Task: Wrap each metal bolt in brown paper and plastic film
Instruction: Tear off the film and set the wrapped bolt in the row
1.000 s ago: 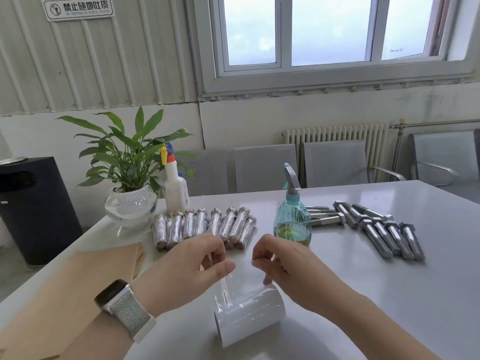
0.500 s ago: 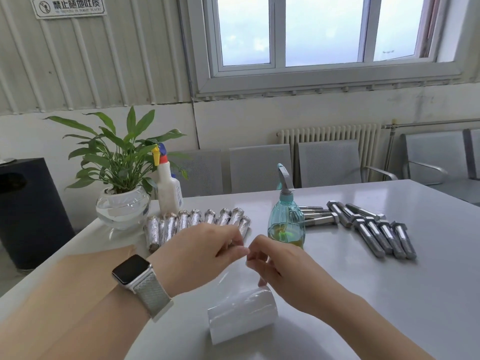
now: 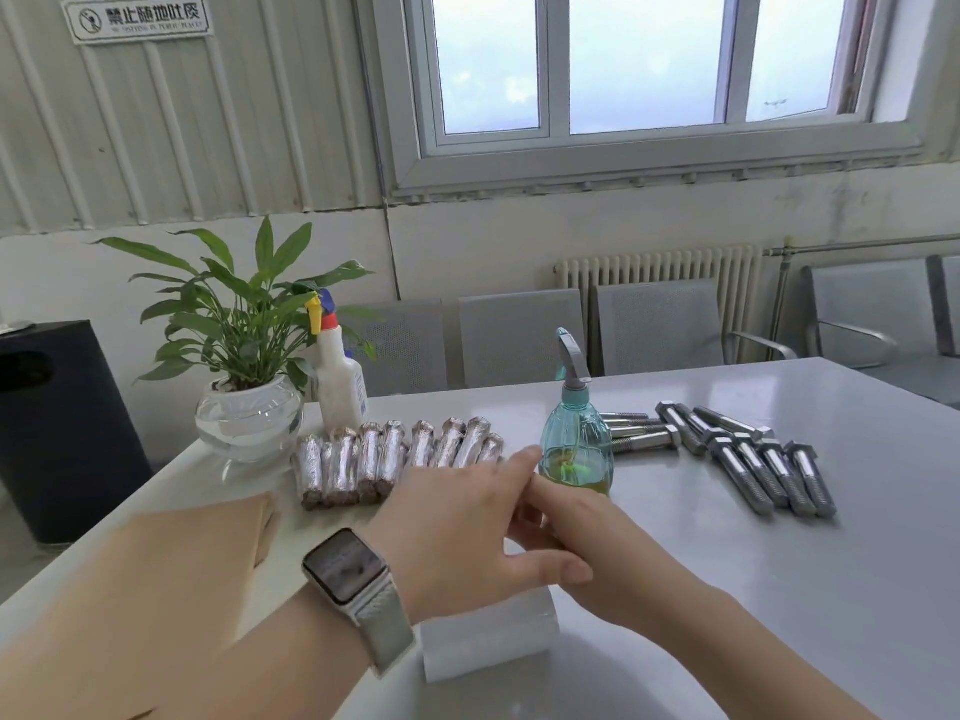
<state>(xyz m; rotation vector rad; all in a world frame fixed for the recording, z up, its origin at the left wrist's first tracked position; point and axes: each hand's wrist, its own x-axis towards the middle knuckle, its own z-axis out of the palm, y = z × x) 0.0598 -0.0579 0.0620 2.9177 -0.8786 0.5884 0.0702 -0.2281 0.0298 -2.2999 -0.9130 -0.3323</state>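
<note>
My left hand (image 3: 467, 532), with a watch on its wrist, reaches forward and to the right, fingers spread, and lies across my right hand (image 3: 597, 543). The right hand's fingertips are mostly hidden under it. Just below both hands a white roll of plastic film (image 3: 488, 636) lies on the table; I see no film strand between the hands. A row of several wrapped bolts (image 3: 395, 454) lies beyond the left hand. Several bare metal bolts (image 3: 753, 465) lie at the right. Sheets of brown paper (image 3: 171, 553) lie at the left.
A teal spray bottle (image 3: 574, 449) stands just beyond my fingertips. A white spray bottle (image 3: 340, 381) and a potted plant in a glass bowl (image 3: 249, 418) stand at the table's far left corner. Grey chairs (image 3: 660, 324) line the far side of the white table (image 3: 831, 589).
Both hands were pinching a film strand pulled up from the roll. They came together, and now the left hand has slid forward over the right; the strand is no longer visible.
</note>
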